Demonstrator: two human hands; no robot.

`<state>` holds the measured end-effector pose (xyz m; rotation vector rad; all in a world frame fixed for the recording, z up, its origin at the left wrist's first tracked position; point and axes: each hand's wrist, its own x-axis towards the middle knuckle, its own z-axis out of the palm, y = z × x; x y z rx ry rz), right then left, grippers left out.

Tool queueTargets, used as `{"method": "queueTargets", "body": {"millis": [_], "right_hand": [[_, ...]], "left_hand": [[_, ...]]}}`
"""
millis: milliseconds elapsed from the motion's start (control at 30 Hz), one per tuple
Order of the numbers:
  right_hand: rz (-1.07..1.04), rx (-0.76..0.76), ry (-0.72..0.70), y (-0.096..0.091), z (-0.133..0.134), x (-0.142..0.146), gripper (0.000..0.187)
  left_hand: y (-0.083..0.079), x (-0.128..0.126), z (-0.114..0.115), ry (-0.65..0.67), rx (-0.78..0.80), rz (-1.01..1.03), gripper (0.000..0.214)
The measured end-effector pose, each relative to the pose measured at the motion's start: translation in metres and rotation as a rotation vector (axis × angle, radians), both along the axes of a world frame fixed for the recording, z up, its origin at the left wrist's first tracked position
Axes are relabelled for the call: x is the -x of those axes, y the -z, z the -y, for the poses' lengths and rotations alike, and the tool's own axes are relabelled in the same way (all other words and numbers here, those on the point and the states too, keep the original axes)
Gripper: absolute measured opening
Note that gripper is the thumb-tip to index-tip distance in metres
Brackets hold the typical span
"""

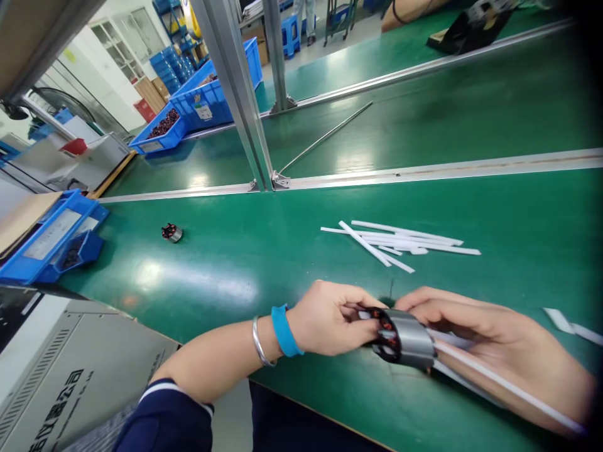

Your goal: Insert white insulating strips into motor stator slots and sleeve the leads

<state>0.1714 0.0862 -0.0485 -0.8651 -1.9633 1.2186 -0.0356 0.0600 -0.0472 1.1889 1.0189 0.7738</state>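
Observation:
A motor stator (411, 339), a grey steel ring with black end parts and copper windings, is held above the near part of the green bench. My left hand (332, 317), wearing a blue wristband and a silver bangle, pinches its black, wire-wound end. White strips (499, 373) stick out of the stator's right end and trail down to the right. My right hand (490, 342) curls at that end, fingers closed around a strip; its fingertips are partly hidden behind the stator. Beyond the hands lies a loose pile of several white strips (400, 238).
A second stator (172, 233) stands on the bench (226, 238) at left. Blue bins (51, 238) sit at the left edge. A metal post (240, 94) rises from a rail (424, 174) behind. A thin rod (325, 136) lies past it. More white strips (560, 320) lie at right.

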Motion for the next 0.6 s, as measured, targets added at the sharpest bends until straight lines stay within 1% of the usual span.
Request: {"method": "queueTargets", "body": {"millis": [133, 200, 267, 433, 500, 600], "right_hand": [[-0.016, 0.187, 0.097, -0.002, 0.006, 0.000, 0.041], [-0.007, 0.261, 0.133, -0.006, 0.009, 0.002, 0.047], [0.008, 0.284, 0.137, -0.010, 0.012, 0.003, 0.048], [0.007, 0.291, 0.087, -0.015, 0.014, 0.003, 0.049], [-0.004, 0.304, 0.035, -0.018, 0.012, 0.003, 0.052], [-0.025, 0.371, -0.056, -0.023, 0.003, 0.003, 0.058]], "left_hand": [[-0.007, 0.009, -0.008, 0.147, 0.180, 0.024, 0.039], [-0.011, 0.014, -0.012, 0.190, 0.248, 0.043, 0.039], [-0.014, 0.017, -0.014, 0.226, 0.304, 0.070, 0.037], [-0.011, 0.020, -0.015, 0.270, 0.362, 0.189, 0.028], [-0.009, 0.019, -0.015, 0.290, 0.373, 0.255, 0.025], [-0.006, 0.016, -0.016, 0.267, 0.384, 0.318, 0.041]]}}
